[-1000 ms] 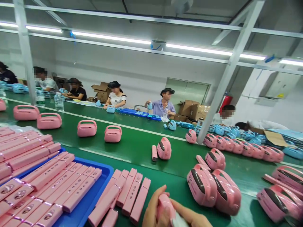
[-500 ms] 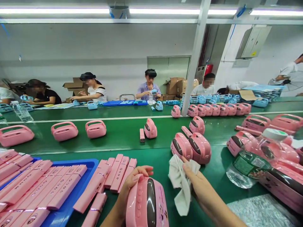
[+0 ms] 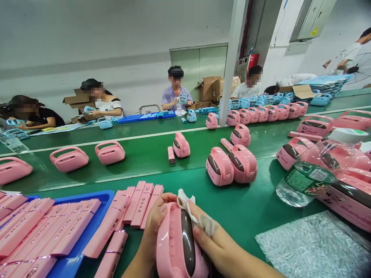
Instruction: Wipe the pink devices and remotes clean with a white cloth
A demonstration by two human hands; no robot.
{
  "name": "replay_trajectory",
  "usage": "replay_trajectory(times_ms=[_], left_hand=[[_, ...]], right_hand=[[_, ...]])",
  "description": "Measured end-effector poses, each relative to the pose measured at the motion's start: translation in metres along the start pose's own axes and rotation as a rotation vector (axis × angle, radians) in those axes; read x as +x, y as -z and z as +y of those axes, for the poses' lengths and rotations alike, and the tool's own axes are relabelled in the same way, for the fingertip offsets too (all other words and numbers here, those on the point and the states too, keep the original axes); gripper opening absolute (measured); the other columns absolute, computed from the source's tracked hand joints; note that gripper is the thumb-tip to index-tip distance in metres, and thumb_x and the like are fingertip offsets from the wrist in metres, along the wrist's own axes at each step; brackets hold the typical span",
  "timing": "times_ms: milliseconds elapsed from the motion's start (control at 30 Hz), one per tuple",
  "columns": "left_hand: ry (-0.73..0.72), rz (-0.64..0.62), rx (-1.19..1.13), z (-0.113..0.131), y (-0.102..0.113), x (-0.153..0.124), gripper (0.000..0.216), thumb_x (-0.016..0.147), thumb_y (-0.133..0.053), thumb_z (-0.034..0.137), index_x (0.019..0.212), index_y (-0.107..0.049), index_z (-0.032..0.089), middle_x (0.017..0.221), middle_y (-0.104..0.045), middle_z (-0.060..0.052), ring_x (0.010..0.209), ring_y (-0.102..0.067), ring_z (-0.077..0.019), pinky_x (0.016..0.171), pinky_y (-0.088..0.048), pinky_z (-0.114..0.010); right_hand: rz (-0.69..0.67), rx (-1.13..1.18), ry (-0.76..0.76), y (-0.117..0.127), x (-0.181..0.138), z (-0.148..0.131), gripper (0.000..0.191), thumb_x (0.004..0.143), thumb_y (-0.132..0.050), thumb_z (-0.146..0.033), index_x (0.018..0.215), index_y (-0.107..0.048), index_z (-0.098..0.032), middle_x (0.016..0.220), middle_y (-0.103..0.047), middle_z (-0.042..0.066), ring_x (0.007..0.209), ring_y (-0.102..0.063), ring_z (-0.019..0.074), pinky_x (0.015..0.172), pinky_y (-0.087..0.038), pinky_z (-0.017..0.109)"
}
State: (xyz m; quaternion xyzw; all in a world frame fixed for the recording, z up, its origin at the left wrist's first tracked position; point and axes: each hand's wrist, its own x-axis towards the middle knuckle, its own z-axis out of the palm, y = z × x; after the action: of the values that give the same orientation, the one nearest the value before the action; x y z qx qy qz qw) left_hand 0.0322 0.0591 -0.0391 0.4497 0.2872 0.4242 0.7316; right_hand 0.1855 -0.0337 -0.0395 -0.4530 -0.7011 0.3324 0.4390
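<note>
A pink portable speaker with a dark glossy panel and a row of buttons is right in front of me. My left hand is wrapped around its left side and handle. In my right hand is a crumpled white cloth, pressed against the speaker's right side near the top; part of the cloth is hidden by my fingers. Left of my left hand lie several pink bars with buttons. Beyond my hands, two more pink speakers stand side by side on the green table.
A blue tray full of pink bars lies on the left. On the right are a water bottle, several pink speakers and a silvery sheet. Across the green line, people handle blue speakers near a white post.
My right hand has moved left, bringing the cloth from beside the speaker onto it. My left hand still holds the speaker. The view has tilted down somewhat.
</note>
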Motion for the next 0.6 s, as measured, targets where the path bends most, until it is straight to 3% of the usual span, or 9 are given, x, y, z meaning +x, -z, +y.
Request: replay_trajectory(times_ms=[67,133,200,267,367,433,533,600], left_hand=[[-0.012,0.020,0.011,0.000,0.004,0.000,0.034,0.054,-0.072,0.045,0.072,-0.065,0.018,0.072,-0.066,-0.001,0.067,-0.058,-0.0162,0.063,-0.043,-0.026],[-0.028,0.030,0.028,0.002,0.006,-0.002,0.032,0.059,-0.067,0.046,0.072,-0.066,0.017,0.077,-0.066,-0.004,0.075,-0.059,-0.0194,0.068,-0.044,-0.028],[-0.037,0.020,0.046,0.004,0.004,-0.006,0.029,0.067,-0.059,0.043,0.075,-0.066,0.016,0.083,-0.068,-0.007,0.084,-0.058,-0.0230,0.075,-0.043,-0.032],[-0.030,0.005,0.047,0.008,0.000,-0.010,0.024,0.071,-0.055,0.037,0.074,-0.064,0.016,0.081,-0.068,-0.006,0.082,-0.059,-0.0224,0.075,-0.043,-0.033],[-0.016,0.008,0.043,0.013,-0.007,-0.012,0.018,0.071,-0.054,0.032,0.071,-0.062,0.016,0.073,-0.066,-0.003,0.070,-0.057,-0.0176,0.067,-0.044,-0.029],[-0.011,0.018,0.059,0.015,-0.009,-0.013,0.018,0.071,-0.056,0.032,0.071,-0.063,0.016,0.071,-0.065,-0.003,0.067,-0.056,-0.0160,0.064,-0.044,-0.027],[-0.009,0.033,0.062,0.014,-0.009,-0.013,0.022,0.073,-0.052,0.034,0.072,-0.064,0.015,0.076,-0.066,-0.005,0.075,-0.059,-0.0189,0.069,-0.045,-0.028],[-0.028,0.046,0.052,0.012,-0.008,-0.012,0.022,0.075,-0.049,0.033,0.074,-0.063,0.016,0.078,-0.066,-0.004,0.079,-0.059,-0.0193,0.074,-0.045,-0.029]], right_hand=[[-0.015,-0.183,0.229,-0.006,-0.002,0.002,0.054,0.093,-0.035,-0.033,0.141,-0.014,-0.024,0.147,-0.021,0.006,0.134,-0.012,0.0184,0.109,-0.013,0.038],[-0.047,-0.354,0.465,-0.012,-0.003,0.003,0.057,0.091,-0.042,-0.027,0.141,-0.014,-0.028,0.140,-0.036,0.003,0.134,-0.010,0.0163,0.109,-0.010,0.036],[-0.059,-0.449,0.570,-0.015,-0.003,0.003,0.061,0.090,-0.045,-0.021,0.141,-0.012,-0.028,0.134,-0.045,0.003,0.133,-0.013,0.0140,0.109,-0.011,0.034],[-0.023,-0.447,0.525,-0.013,-0.001,0.002,0.060,0.091,-0.042,-0.025,0.142,-0.010,-0.022,0.138,-0.041,0.008,0.133,-0.020,0.0162,0.108,-0.019,0.035],[0.034,-0.344,0.328,-0.009,0.001,0.002,0.057,0.091,-0.038,-0.032,0.141,-0.015,-0.019,0.146,-0.024,0.009,0.133,-0.022,0.0198,0.106,-0.025,0.037],[0.048,-0.400,0.376,-0.011,0.001,0.002,0.059,0.090,-0.042,-0.030,0.141,-0.016,-0.020,0.144,-0.028,0.007,0.133,-0.019,0.0189,0.108,-0.019,0.036],[0.021,-0.554,0.591,-0.014,0.000,0.002,0.064,0.088,-0.048,-0.024,0.142,-0.013,-0.024,0.135,-0.041,0.003,0.132,-0.018,0.0153,0.108,-0.009,0.034],[-0.014,-0.553,0.548,-0.013,0.000,0.002,0.064,0.088,-0.047,-0.026,0.142,-0.013,-0.022,0.137,-0.039,0.005,0.131,-0.021,0.0180,0.107,-0.014,0.036]])
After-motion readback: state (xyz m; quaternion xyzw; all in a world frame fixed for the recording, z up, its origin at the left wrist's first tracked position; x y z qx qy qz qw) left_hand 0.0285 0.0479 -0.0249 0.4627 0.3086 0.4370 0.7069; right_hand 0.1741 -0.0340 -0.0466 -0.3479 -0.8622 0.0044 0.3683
